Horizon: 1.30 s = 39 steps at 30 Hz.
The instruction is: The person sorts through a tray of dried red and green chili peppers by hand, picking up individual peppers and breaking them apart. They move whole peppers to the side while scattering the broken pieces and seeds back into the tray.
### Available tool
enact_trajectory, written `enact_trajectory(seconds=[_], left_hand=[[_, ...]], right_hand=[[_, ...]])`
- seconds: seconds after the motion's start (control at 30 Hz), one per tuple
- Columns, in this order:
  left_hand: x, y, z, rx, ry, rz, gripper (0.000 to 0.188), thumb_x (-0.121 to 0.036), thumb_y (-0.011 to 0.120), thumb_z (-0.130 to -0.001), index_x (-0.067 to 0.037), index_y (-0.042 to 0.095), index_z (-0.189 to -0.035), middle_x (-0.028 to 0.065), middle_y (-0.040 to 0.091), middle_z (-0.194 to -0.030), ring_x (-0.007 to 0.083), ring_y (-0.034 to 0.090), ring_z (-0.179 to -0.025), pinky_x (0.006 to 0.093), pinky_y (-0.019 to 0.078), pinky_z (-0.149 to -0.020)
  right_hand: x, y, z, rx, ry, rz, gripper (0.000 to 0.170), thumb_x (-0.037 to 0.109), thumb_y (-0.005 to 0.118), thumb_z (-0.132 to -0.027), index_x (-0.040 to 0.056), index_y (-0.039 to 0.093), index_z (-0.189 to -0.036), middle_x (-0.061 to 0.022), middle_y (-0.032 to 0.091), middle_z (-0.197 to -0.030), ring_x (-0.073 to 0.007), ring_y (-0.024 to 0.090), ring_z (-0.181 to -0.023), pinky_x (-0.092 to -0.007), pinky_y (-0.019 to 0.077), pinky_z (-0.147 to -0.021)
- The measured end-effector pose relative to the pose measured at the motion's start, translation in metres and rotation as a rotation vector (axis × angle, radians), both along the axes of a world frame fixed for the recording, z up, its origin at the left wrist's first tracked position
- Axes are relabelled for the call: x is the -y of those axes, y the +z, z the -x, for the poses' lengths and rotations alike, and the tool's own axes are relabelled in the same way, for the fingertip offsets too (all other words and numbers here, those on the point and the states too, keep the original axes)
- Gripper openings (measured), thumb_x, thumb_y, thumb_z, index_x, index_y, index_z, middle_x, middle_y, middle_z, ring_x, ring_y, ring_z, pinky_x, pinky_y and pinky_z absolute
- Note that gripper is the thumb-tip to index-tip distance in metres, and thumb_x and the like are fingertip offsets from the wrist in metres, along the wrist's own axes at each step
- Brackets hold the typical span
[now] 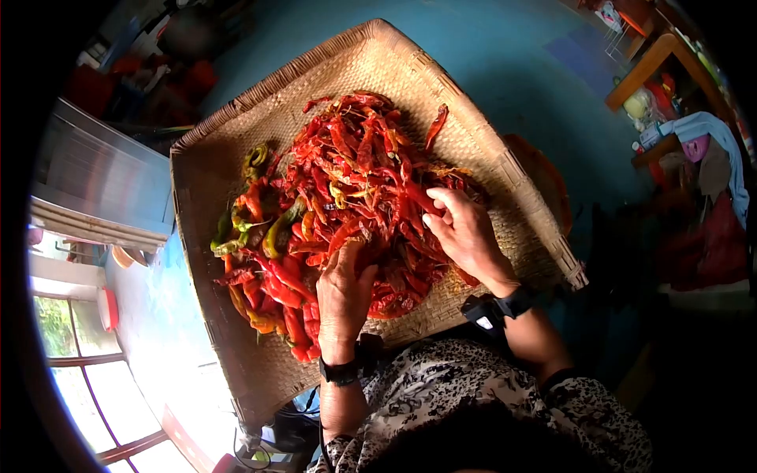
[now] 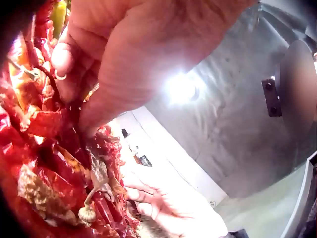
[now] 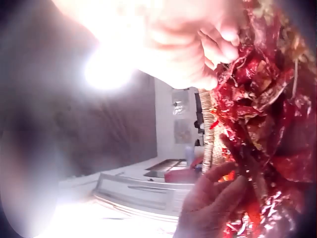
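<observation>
A large heap of red chili peppers (image 1: 355,150), many wrinkled, lies in a woven tray (image 1: 520,197). My left hand (image 1: 343,296) reaches into the near side of the heap, its thumb and fingers pinching a dark red chili pepper (image 3: 242,158). The pepper's far end is buried among others. To the right, my right hand (image 1: 469,236) is at the heap's edge, with index finger and thumb at either side of a red chili pepper (image 1: 416,195). Glare washes out much of the right hand (image 3: 183,39) in the right wrist view.
Green peppers (image 1: 280,232) lie at the heap's left. A single red pepper (image 1: 436,126) rests apart near the tray's far right side. The tray's near edge is close to the person's patterned top (image 1: 441,378). Beyond is a blue floor (image 1: 505,71); windows (image 1: 87,394) stand at left.
</observation>
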State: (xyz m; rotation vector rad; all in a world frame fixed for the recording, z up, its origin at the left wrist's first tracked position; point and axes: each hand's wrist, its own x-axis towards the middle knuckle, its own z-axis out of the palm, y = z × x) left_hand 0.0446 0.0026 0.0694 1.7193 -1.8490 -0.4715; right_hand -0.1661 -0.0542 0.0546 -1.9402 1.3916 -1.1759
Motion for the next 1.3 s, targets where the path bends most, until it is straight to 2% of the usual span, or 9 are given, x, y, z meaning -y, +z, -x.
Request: enact_trajectory(seconds=[0.13, 0.3, 0.4, 0.5, 0.7, 0.73, 0.83, 1.0, 1.3], left_hand=[[-0.004, 0.006, 0.0, -0.321, 0.086, -0.072, 0.04, 0.003, 0.07, -0.081, -0.006, 0.057, -0.118, 0.0092, 0.066, -0.082, 0.0152, 0.063, -0.072, 0.0299, 0.0515, -0.063], [0.004, 0.007, -0.01, -0.663, 0.174, 0.028, 0.039, -0.001, 0.064, -0.089, -0.005, 0.056, -0.126, 0.0009, 0.059, -0.088, 0.0082, 0.054, -0.077, 0.0236, 0.0469, -0.069], [0.001, 0.007, -0.014, -0.78, 0.178, -0.008, 0.034, -0.002, 0.063, -0.091, -0.003, 0.056, -0.124, -0.0009, 0.058, -0.091, 0.0075, 0.052, -0.08, 0.0226, 0.0458, -0.072], [0.003, 0.01, -0.013, -0.904, 0.154, -0.028, 0.027, -0.004, 0.062, -0.093, -0.002, 0.057, -0.12, -0.0026, 0.057, -0.093, 0.0068, 0.051, -0.082, 0.0219, 0.0448, -0.074], [0.002, 0.018, 0.0, -1.053, 0.039, -0.076, 0.02, -0.007, 0.063, -0.095, -0.005, 0.057, -0.114, -0.0033, 0.057, -0.09, 0.0052, 0.052, -0.078, 0.0196, 0.0435, -0.07], [0.003, 0.018, 0.005, -1.061, 0.017, -0.077, 0.02, -0.007, 0.064, -0.094, -0.004, 0.057, -0.113, -0.0034, 0.056, -0.089, 0.005, 0.051, -0.078, 0.0195, 0.0439, -0.071], [0.002, 0.017, 0.015, -1.014, 0.002, -0.112, 0.02, -0.007, 0.065, -0.094, -0.003, 0.057, -0.112, -0.0037, 0.054, -0.087, 0.0047, 0.05, -0.077, 0.0193, 0.0437, -0.069], [0.002, 0.016, 0.021, -0.913, -0.05, -0.142, 0.023, -0.012, 0.067, -0.093, -0.001, 0.058, -0.111, -0.0026, 0.053, -0.078, 0.0057, 0.049, -0.07, 0.0212, 0.0446, -0.063], [0.007, -0.006, 0.021, -0.78, -0.029, -0.113, 0.02, -0.013, 0.067, -0.093, 0.0, 0.059, -0.104, 0.003, 0.061, -0.082, 0.011, 0.061, -0.074, 0.027, 0.0494, -0.064]], right_hand=[[0.006, -0.002, -0.005, -0.231, -0.044, 0.119, 0.039, 0.0, 0.067, -0.081, -0.0034, 0.055, -0.118, -0.0206, 0.065, -0.102, -0.038, 0.063, -0.094, -0.0441, 0.0519, -0.084], [0.005, -0.012, 0.0, -0.292, -0.068, 0.199, 0.025, -0.002, 0.065, -0.082, -0.0023, 0.059, -0.106, -0.0161, 0.064, -0.091, -0.0304, 0.064, -0.08, -0.0392, 0.0531, -0.071], [-0.002, 0.002, 0.006, 0.228, -0.021, -0.147, 0.003, 0.005, 0.063, -0.089, 0.0028, 0.062, -0.092, -0.0035, 0.063, -0.076, -0.0107, 0.057, -0.059, -0.026, 0.0466, -0.049], [-0.005, 0.025, 0.036, 0.81, 0.072, -0.393, 0.015, 0.022, 0.062, -0.096, 0.0072, 0.065, -0.095, -0.0032, 0.065, -0.078, -0.0056, 0.055, -0.057, -0.0179, 0.0424, -0.047], [0.009, 0.011, 0.08, 1.862, 0.153, -0.375, 0.034, 0.036, 0.061, -0.096, 0.0054, 0.066, -0.111, -0.0045, 0.068, -0.086, -0.0111, 0.059, -0.072, -0.0237, 0.0472, -0.058], [0.01, 0.005, 0.074, 1.78, 0.251, -0.322, 0.036, 0.036, 0.059, -0.097, 0.004, 0.065, -0.115, -0.0055, 0.068, -0.087, -0.0099, 0.059, -0.073, -0.0232, 0.0475, -0.059], [0.016, 0.005, 0.042, 0.672, -0.054, -0.163, 0.037, 0.023, 0.065, -0.095, -0.0003, 0.058, -0.123, -0.0069, 0.068, -0.091, -0.0085, 0.057, -0.072, -0.0244, 0.0472, -0.057], [0.044, 0.005, 0.026, -0.589, -0.225, 0.237, 0.033, 0.008, 0.059, -0.085, -0.003, 0.057, -0.116, -0.0194, 0.057, -0.105, -0.0361, 0.053, -0.101, -0.0457, 0.0457, -0.082], [0.048, -0.007, 0.018, -0.365, -0.042, 0.077, 0.007, 0.0, 0.061, -0.083, 0.0011, 0.058, -0.089, -0.0146, 0.059, -0.08, -0.0316, 0.058, -0.069, -0.0399, 0.0488, -0.062]])
